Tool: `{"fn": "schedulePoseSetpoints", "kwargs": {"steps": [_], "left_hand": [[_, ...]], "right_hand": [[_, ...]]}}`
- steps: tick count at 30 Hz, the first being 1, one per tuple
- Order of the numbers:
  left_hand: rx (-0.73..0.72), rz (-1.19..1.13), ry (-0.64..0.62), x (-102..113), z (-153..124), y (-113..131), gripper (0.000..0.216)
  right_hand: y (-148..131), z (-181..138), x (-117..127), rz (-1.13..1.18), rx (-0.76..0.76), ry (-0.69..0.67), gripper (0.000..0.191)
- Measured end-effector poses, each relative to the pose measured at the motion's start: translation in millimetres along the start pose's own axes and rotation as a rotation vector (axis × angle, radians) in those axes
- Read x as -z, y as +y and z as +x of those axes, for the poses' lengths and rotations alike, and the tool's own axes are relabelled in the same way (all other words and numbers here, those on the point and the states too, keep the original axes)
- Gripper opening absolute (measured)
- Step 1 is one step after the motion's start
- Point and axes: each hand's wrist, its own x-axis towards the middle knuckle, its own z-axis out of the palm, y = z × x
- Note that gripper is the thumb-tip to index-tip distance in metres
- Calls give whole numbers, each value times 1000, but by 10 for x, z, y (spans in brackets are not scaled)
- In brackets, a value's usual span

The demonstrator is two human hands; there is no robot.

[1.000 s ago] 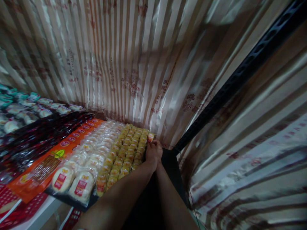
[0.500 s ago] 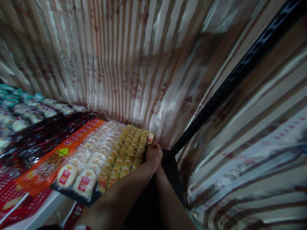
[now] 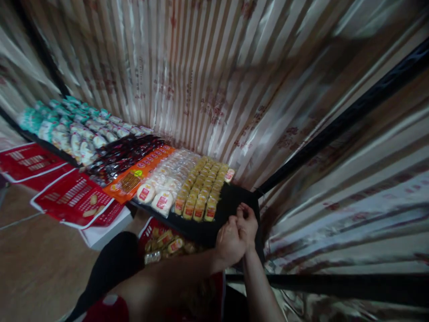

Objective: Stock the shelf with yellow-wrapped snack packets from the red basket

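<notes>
Clearly apart, the small pale wrapped packet with a red label lies far and slightly left of the curled left hand and right hand, beside yellow plastic-wrapped packets; whether either grasps anything, I cannot tell.

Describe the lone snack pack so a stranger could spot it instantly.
Find the black shelf against the striped curtain. On it stand rows of yellow packs. By their back right corner sits the lone snack pack, paler, with a reddish label, outside the rows.
</notes>
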Motion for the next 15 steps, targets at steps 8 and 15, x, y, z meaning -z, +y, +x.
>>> {"fn": "schedulePoseSetpoints", "kwargs": {"steps": [8, 15], "left_hand": [[-66, -49, -22, 496, -982, -835, 26], [356, 396, -39, 865, -910, -1787, 28]], "right_hand": [[-274, -1468, 51, 158, -85, -206, 47], [154, -2155, -519, -132, -111, -644, 36]]}}
